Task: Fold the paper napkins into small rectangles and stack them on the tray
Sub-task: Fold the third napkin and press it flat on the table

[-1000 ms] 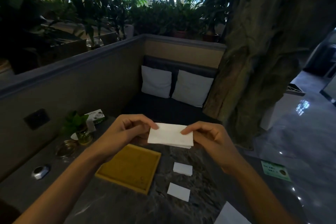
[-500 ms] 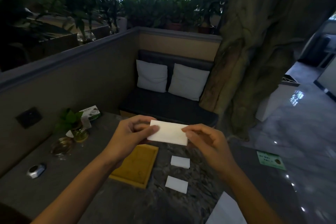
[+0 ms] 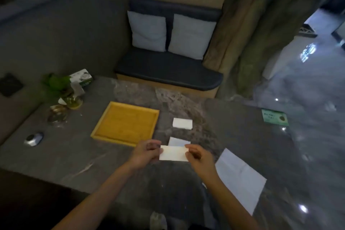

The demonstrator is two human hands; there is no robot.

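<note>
- The yellow wooden tray [image 3: 100, 129] lies on the grey stone worktop [image 3: 74, 157], left of centre; only its own yellow floor shows inside the raised rim.
- The left hand [image 3: 144, 154] pinches the left end of a folded napkin [image 3: 172, 153], and the right hand [image 3: 200, 158] pinches its right end; the fingers of both are curled round the paper.
- That napkin is a long white rectangle held level, just off the tray's near right corner.
- A small folded napkin rectangle [image 3: 179, 141] lies on the worktop right behind the held one, partly hidden by it.
- A second small rectangle [image 3: 182, 123] lies farther back, beside the tray's right rim and apart from it.
- An unfolded napkin sheet [image 3: 240, 178] lies flat to the right of the right forearm, near the worktop's right edge.
- Along the left wall stand a small potted plant [image 3: 56, 82], a green-and-white box [image 3: 82, 76], a glass dish [image 3: 57, 113] and a round metal object [image 3: 33, 138].
- Bare worktop stretches between the tray and the far edge, and to the left of the left forearm.
- A green card [image 3: 274, 117] lies at the far right.
</note>
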